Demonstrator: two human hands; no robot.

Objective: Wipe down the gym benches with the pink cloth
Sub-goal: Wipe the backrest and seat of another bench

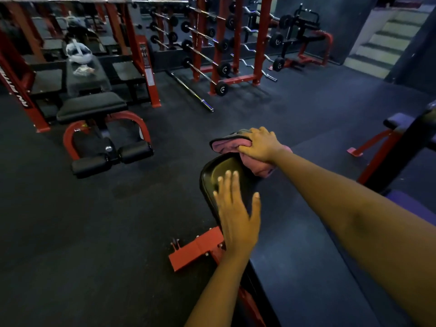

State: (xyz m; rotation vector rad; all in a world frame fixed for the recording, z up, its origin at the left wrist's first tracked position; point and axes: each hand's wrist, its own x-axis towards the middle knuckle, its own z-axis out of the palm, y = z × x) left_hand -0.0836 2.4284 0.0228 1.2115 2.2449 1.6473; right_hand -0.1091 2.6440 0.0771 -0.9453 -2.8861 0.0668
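Right hand (262,145) clutches bunched pink cloth (226,146) at glossy black bench's (218,167) rounded far edge; left hand (236,211) flat, fingers straight; open floor (106,220) left.

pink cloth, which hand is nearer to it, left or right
Right. The right hand grips the pink cloth at the far end of the bench pad; the left hand lies flat on the pad, apart from the cloth, nearer the camera.

I see a pink cloth (232,145) on a black bench pad (221,171), red steel frames (195,249), and dark speckled flooring (118,220).
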